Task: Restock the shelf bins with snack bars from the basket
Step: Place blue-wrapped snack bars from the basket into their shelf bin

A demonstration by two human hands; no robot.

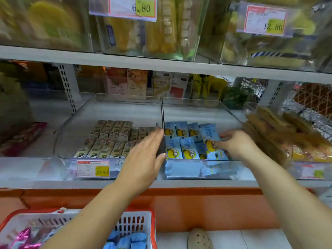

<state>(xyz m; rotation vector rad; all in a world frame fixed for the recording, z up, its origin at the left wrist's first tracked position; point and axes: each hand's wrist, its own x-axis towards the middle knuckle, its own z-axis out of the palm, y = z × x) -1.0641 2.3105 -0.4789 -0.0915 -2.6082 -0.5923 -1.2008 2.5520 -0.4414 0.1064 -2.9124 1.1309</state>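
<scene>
Two clear bins stand side by side on the middle shelf. The left bin (75,119) holds rows of brown snack bars (107,139). In the right bin (226,112) lie several blue snack bars (181,139) with a yellow cartoon figure. My left hand (143,155) is flat with straight fingers against the wall between the two bins. Inside the right bin, my right hand (235,143) pinches one blue bar (209,135) lying on top of the others. A red basket (151,229) at the bottom left holds blue, pink and brown bars under my left forearm.
Brown packets (280,135) fill another bin to the right. A shelf above carries clear bins of yellow goods with price tags (133,8). A pink packet (23,137) lies at the far left. An orange ledge (206,209) runs below the shelf.
</scene>
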